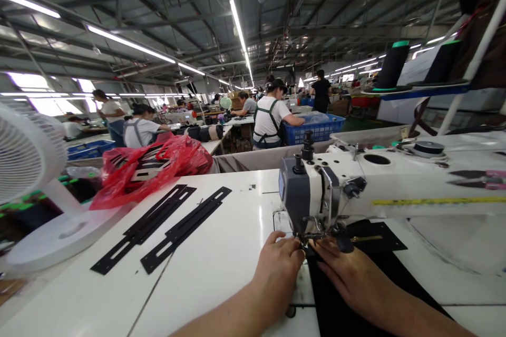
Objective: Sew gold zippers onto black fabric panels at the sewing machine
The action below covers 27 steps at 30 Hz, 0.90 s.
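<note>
Sewing station, one: an industrial sewing machine (306,189) set on a white worktable (213,279). Workpiece, one: a black panel (326,305), its far end at the needle area, its length running toward the wearer and on beneath the right forearm. Left hand (279,268): fingers bent and close together, tips beside the needle area; whether they pinch the material or only press it, cannot be told. Right hand (340,266): laid over the panel, fingers together and pointing at the needle area; any grip on an edge is hidden. Handling, as judged: both palms low, panel flat and square to the foot, light even guidance from each side without tugging, fingertips kept clear of the needle, the trailing length free of folds. Beyond the right hand, a black piece with a brass-coloured strip (389,239), best kept from catching under the work. Left on the tabletop, two overlapping groups of slotted black strips (114,258), apart from the hands. Containers: a red plastic bag (190,155), open, holding black and pale pieces, kind unclear; a blue crate (314,132) farther off, clear plastic sheeting heaped in its top, a co-worker's forearm at its rim; a second blue crate (90,150) at far left, contents too small to tell.
</note>
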Each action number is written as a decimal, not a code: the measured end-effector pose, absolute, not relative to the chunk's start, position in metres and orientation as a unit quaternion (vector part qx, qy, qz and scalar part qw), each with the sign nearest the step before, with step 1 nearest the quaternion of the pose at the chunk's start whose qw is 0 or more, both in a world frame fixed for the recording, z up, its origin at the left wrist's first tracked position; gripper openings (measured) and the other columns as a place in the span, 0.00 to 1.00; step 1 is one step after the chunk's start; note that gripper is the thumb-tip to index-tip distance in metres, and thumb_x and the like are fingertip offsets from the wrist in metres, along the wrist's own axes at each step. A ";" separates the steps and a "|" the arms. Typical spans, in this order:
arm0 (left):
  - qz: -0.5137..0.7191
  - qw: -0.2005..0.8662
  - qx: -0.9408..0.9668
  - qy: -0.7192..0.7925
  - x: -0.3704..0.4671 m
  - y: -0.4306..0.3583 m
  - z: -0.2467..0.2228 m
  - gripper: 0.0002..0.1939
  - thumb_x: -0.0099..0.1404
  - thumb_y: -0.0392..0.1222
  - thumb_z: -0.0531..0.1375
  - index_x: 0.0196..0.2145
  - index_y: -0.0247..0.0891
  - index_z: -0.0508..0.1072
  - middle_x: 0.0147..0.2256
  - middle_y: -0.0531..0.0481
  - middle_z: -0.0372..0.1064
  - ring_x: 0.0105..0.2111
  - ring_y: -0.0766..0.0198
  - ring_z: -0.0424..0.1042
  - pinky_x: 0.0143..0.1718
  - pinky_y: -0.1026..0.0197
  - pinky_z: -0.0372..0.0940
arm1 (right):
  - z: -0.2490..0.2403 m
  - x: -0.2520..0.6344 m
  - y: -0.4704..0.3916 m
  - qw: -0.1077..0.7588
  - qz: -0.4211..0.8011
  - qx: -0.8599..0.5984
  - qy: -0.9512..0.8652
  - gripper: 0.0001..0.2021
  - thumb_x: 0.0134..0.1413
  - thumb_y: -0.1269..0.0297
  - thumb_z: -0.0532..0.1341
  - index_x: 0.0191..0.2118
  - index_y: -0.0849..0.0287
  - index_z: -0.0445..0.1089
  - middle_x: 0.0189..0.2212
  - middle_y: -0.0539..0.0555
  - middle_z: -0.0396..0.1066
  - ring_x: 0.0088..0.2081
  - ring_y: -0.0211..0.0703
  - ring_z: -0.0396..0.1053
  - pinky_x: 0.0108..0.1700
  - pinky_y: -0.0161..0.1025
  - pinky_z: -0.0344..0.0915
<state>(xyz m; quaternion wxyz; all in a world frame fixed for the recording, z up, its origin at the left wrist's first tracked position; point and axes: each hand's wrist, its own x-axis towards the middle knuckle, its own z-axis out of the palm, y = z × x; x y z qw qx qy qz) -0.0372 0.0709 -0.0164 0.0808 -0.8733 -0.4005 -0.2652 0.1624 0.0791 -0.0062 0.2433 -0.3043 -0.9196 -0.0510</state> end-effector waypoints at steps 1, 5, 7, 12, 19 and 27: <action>-0.264 0.080 -0.874 -0.400 -0.038 0.071 -0.016 0.02 0.62 0.33 0.59 0.32 0.36 0.70 0.37 0.49 0.73 0.37 0.63 0.72 0.49 0.55 0.59 | -0.007 0.162 0.079 0.244 -0.050 -0.305 -0.919 0.17 0.58 0.72 0.51 0.53 0.64 0.61 0.47 0.61 0.69 0.49 0.47 0.67 0.50 0.46 0.66; -0.267 0.072 -0.879 -0.390 -0.039 0.071 -0.014 0.02 0.63 0.34 0.58 0.32 0.36 0.70 0.36 0.51 0.72 0.37 0.64 0.71 0.50 0.55 0.58 | -0.009 0.162 0.081 0.254 -0.043 -0.301 -0.918 0.19 0.57 0.73 0.51 0.54 0.63 0.60 0.47 0.60 0.69 0.50 0.46 0.67 0.51 0.45 0.65; -0.268 0.071 -0.877 -0.393 -0.039 0.071 -0.012 0.02 0.63 0.33 0.58 0.32 0.36 0.70 0.35 0.51 0.72 0.37 0.64 0.71 0.49 0.55 0.58 | -0.008 0.162 0.080 0.258 -0.031 -0.300 -0.918 0.20 0.57 0.73 0.51 0.56 0.62 0.59 0.48 0.60 0.68 0.50 0.44 0.66 0.52 0.45 0.64; -0.271 0.081 -0.873 -0.397 -0.037 0.071 -0.011 0.03 0.62 0.31 0.59 0.31 0.36 0.69 0.35 0.51 0.72 0.36 0.64 0.71 0.46 0.56 0.60 | -0.005 0.160 0.078 0.269 -0.021 -0.307 -0.913 0.20 0.57 0.73 0.51 0.56 0.59 0.59 0.49 0.58 0.68 0.50 0.43 0.66 0.54 0.44 0.62; -0.324 0.077 -0.849 -0.410 -0.036 0.074 -0.017 0.06 0.60 0.29 0.60 0.28 0.36 0.68 0.32 0.52 0.71 0.32 0.64 0.71 0.42 0.56 0.61 | -0.010 0.166 0.088 0.272 -0.084 -0.324 -0.902 0.17 0.58 0.67 0.53 0.54 0.57 0.61 0.47 0.57 0.70 0.48 0.46 0.68 0.51 0.46 0.66; -0.298 0.004 -0.859 -0.416 -0.044 0.036 0.007 0.05 0.58 0.38 0.64 0.34 0.41 0.73 0.37 0.52 0.69 0.36 0.59 0.68 0.39 0.54 0.62 | -0.010 0.200 0.021 0.238 -0.236 -0.311 -0.889 0.24 0.52 0.52 0.57 0.53 0.60 0.64 0.44 0.62 0.71 0.34 0.56 0.73 0.28 0.46 0.73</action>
